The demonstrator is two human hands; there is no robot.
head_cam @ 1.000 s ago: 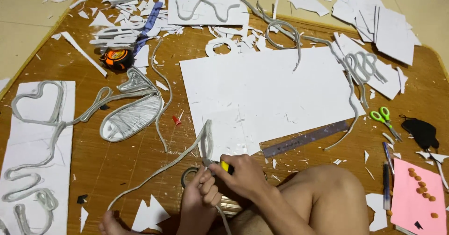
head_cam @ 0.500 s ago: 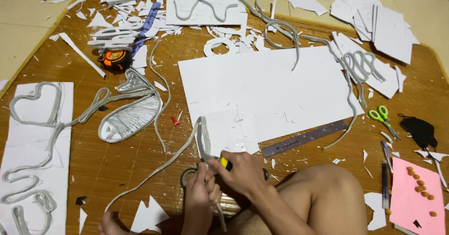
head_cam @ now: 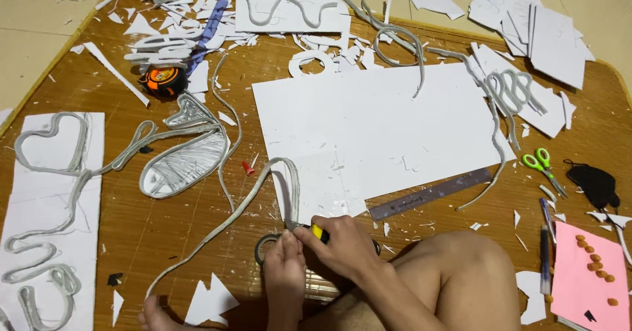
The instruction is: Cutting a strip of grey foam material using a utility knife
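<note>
My right hand (head_cam: pixel 342 247) grips a yellow-handled cutter (head_cam: pixel 317 231), its blade end pointing left toward the grey flexible strip (head_cam: pixel 289 186). My left hand (head_cam: pixel 284 268) pinches that strip just below the loop it makes over the edge of the large white foam sheet (head_cam: pixel 375 124). The strip runs on down and left across the wooden mat (head_cam: pixel 171 232) to my foot. A roll of tape (head_cam: pixel 263 245) lies partly hidden under my left hand. My bare knee (head_cam: pixel 461 265) is right of the hands.
A grey ruler (head_cam: pixel 431 194) lies right of the hands. Green scissors (head_cam: pixel 543 168), a pink sheet (head_cam: pixel 589 272) with orange beads, pens (head_cam: pixel 545 252), a black mask (head_cam: pixel 596 181) sit far right. An orange tape measure (head_cam: pixel 163 79), white scraps, a strip-outlined white board (head_cam: pixel 52 212) lie left.
The view has shifted slightly. The strip's loop has bent further over the white sheet, and both hands have closed in together at the strip's end.
</note>
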